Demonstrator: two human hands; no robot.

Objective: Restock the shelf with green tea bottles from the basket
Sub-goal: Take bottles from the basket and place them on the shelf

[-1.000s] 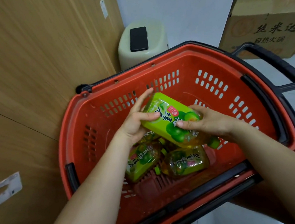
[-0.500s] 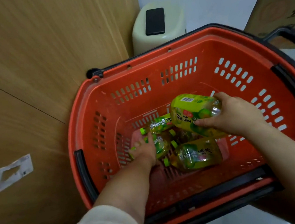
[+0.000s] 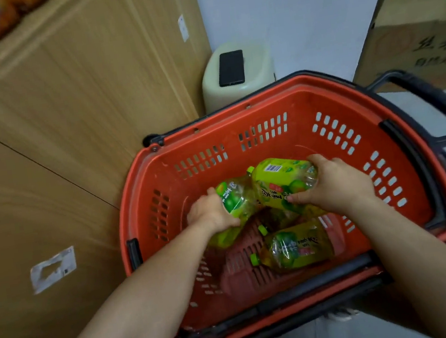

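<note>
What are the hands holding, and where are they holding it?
The left hand grips one green tea bottle round its middle; the right hand grips a second bottle round one end.

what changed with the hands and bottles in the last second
The left hand let go of the first bottle, dropped into the basket and gripped a second bottle. The right hand still holds the first; a third bottle stays on the basket floor.

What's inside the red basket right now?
Left hand grips a first bottle, right hand a second bottle; a third bottle lies loose; a fourth bottle shows partly beneath them, rest covered.
</note>
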